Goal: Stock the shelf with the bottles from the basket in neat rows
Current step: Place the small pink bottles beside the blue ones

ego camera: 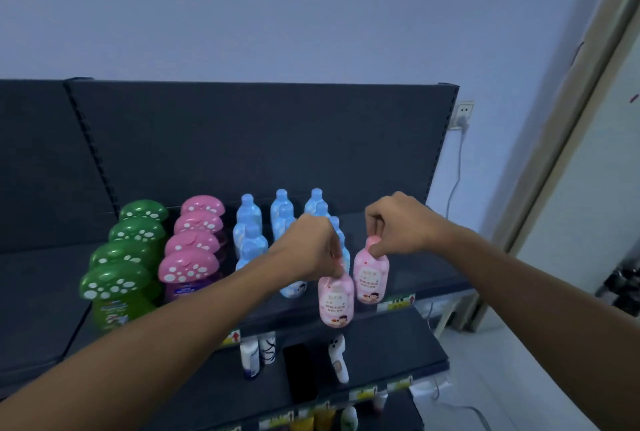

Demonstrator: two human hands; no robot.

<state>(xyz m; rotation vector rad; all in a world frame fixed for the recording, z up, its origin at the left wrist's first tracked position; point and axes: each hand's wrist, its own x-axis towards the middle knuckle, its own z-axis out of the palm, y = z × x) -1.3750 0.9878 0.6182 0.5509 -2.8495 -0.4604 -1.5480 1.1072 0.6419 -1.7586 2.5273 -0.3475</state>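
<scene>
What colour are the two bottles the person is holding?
Pale pink with whitish patches; the head view shows the left bottle and right bottle clearly.

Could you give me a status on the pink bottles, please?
Left hand holds left pink bottle by cap; right hand holds right pink bottle. Both upright at shelf front, beside blue bottles. Nothing blocking.

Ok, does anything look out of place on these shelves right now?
Mostly tidy. On the lower shelf, a lone white bottle seems to lean, apart from the two white bottles to its left. A flat black object lies between them.
</scene>
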